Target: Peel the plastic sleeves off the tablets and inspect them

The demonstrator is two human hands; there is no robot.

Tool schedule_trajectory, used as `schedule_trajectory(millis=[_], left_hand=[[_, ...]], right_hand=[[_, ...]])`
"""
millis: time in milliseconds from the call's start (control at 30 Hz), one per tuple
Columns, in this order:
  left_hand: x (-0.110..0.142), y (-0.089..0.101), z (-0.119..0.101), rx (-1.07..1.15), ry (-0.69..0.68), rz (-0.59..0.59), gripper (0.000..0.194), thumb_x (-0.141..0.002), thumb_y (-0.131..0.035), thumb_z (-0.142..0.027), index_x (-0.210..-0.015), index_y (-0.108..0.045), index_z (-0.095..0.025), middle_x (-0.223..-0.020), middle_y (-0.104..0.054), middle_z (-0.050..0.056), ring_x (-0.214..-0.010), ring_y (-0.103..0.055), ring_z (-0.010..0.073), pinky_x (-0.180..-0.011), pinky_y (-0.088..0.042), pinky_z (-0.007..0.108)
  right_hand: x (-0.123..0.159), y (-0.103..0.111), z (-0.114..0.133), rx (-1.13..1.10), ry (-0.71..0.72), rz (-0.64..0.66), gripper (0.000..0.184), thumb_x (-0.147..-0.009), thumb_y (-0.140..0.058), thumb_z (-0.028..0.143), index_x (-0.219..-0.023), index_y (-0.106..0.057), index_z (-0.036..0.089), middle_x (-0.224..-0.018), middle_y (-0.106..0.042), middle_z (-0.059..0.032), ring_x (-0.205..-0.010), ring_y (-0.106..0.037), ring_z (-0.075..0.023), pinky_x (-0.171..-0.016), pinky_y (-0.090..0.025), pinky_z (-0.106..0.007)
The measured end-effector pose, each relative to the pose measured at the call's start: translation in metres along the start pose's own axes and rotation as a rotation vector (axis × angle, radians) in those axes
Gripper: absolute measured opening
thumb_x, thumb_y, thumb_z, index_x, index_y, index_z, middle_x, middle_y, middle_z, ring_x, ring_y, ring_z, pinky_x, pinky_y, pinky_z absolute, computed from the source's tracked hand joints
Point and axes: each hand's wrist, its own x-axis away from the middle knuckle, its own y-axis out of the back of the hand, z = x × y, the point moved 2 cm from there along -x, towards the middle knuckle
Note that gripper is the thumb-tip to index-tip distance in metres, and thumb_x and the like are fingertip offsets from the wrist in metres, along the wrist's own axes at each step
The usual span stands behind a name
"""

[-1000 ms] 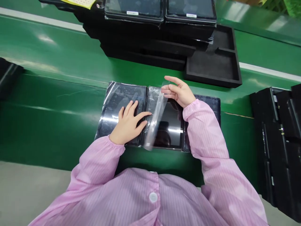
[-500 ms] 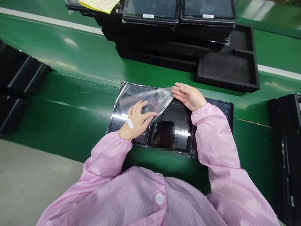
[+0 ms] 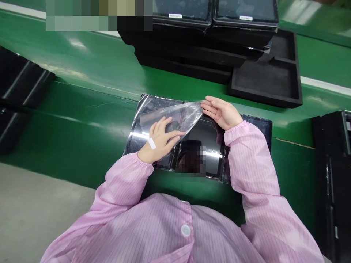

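Note:
A tablet-like panel with a bare, shiny black screen (image 3: 212,146) lies in the middle of a row of three. Clear plastic film (image 3: 189,113) is raised at a slant from its upper left part, over the left panel (image 3: 148,104). My left hand (image 3: 160,140) rests on the film with fingers spread, index finger and thumb by its slanted edge. My right hand (image 3: 222,111), palm partly turned up, holds the film's upper right corner at its fingertips. The right panel (image 3: 256,128) is partly hidden by my right sleeve.
Beyond the row, panels with white labels (image 3: 246,9) lie on stacked black trays (image 3: 186,69). A black compartment tray (image 3: 264,80) stands to their right. More black stacks flank the green work surface (image 3: 90,113) at the left (image 3: 22,87) and right (image 3: 331,164).
My hands and the film are almost unchanged against the panels. The view has shifted slightly, with the far stacks now a little higher and further right.

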Motion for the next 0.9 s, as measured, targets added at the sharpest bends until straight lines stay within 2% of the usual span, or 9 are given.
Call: schedule_trajectory(millis=[167,233,300,400,500,600,700,800,900], left_hand=[[0.002,-0.001,-0.001,0.009,0.002,-0.01,0.036,-0.098,-0.046,-0.044,-0.113,-0.077,-0.031,-0.154,-0.045,0.011,-0.151,-0.03,0.0377,-0.118,-0.022,0.069],[0.002,0.001,-0.003,0.015,-0.008,0.007,0.036,-0.097,-0.048,-0.046,-0.113,-0.076,-0.031,-0.155,-0.044,0.011,-0.151,-0.029,0.0387,-0.118,-0.02,0.07],[0.002,0.003,-0.005,0.019,-0.022,0.012,0.035,-0.095,-0.051,-0.048,-0.113,-0.075,-0.031,-0.156,-0.043,0.011,-0.152,-0.028,0.0395,-0.118,-0.02,0.071],[0.002,0.004,-0.008,0.006,-0.036,-0.001,0.038,-0.091,-0.056,-0.053,-0.117,-0.073,-0.03,-0.159,-0.04,0.013,-0.152,-0.028,0.0407,-0.118,-0.019,0.072],[0.005,-0.001,-0.014,-0.031,-0.054,-0.044,0.043,-0.09,-0.058,-0.053,-0.119,-0.071,-0.024,-0.161,-0.037,0.018,-0.151,-0.031,0.0435,-0.118,-0.021,0.072],[0.013,-0.009,-0.028,-0.072,-0.074,-0.137,0.041,-0.095,-0.053,-0.042,-0.124,-0.068,-0.017,-0.16,-0.038,0.023,-0.149,-0.033,0.0445,-0.117,-0.023,0.072],[0.025,-0.024,-0.052,-0.108,-0.159,-0.171,0.042,-0.095,-0.047,-0.026,-0.132,-0.065,-0.014,-0.157,-0.044,0.023,-0.148,-0.037,0.0413,-0.118,-0.025,0.068],[0.036,-0.042,-0.08,-0.131,-0.373,-0.104,0.047,-0.094,-0.042,-0.015,-0.136,-0.063,-0.013,-0.151,-0.052,0.021,-0.142,-0.048,0.0355,-0.119,-0.031,0.059],[0.04,-0.057,-0.101,-0.148,-0.543,-0.054,0.051,-0.093,-0.038,-0.011,-0.138,-0.061,-0.011,-0.147,-0.057,0.02,-0.137,-0.054,0.0318,-0.119,-0.034,0.054]], right_hand=[[-0.004,-0.001,-0.007,-0.015,0.055,-0.067,0.014,-0.092,-0.056,0.023,-0.1,-0.067,0.022,-0.103,-0.078,-0.0032,-0.105,-0.074,-0.0186,-0.1,-0.059,-0.039],[-0.006,0.008,-0.004,0.051,0.158,-0.155,0.018,-0.091,-0.058,0.03,-0.106,-0.065,0.024,-0.109,-0.076,-0.0022,-0.11,-0.072,-0.0197,-0.098,-0.058,-0.04],[0.0,0.026,0.008,0.149,0.328,-0.275,0.024,-0.089,-0.058,0.036,-0.11,-0.064,0.025,-0.116,-0.073,-0.0021,-0.115,-0.07,-0.0211,-0.095,-0.058,-0.04],[0.032,0.061,0.033,0.276,0.591,-0.434,0.026,-0.089,-0.056,0.042,-0.106,-0.066,0.025,-0.113,-0.071,-0.0025,-0.11,-0.071,-0.0219,-0.09,-0.057,-0.039],[0.088,0.091,0.045,0.271,0.697,-0.567,0.017,-0.083,-0.062,0.037,-0.094,-0.069,0.025,-0.088,-0.071,-0.0001,-0.084,-0.072,-0.0172,-0.083,-0.058,-0.037],[0.145,0.112,0.034,0.332,0.688,-0.744,0.01,-0.075,-0.07,0.031,-0.081,-0.069,0.024,-0.073,-0.069,0.0011,-0.065,-0.067,-0.0155,-0.071,-0.059,-0.035],[0.185,0.131,0.008,0.43,0.577,-0.898,0.012,-0.07,-0.072,0.032,-0.077,-0.069,0.022,-0.072,-0.071,-0.0004,-0.062,-0.067,-0.0172,-0.067,-0.058,-0.037],[0.202,0.149,-0.02,0.461,0.474,-0.932,0.017,-0.069,-0.072,0.036,-0.078,-0.069,0.022,-0.073,-0.072,-0.002,-0.063,-0.068,-0.0187,-0.066,-0.059,-0.038],[0.2,0.164,-0.04,0.455,0.404,-0.903,0.022,-0.069,-0.071,0.042,-0.079,-0.069,0.022,-0.074,-0.073,-0.0029,-0.061,-0.067,-0.0179,-0.064,-0.059,-0.038]])
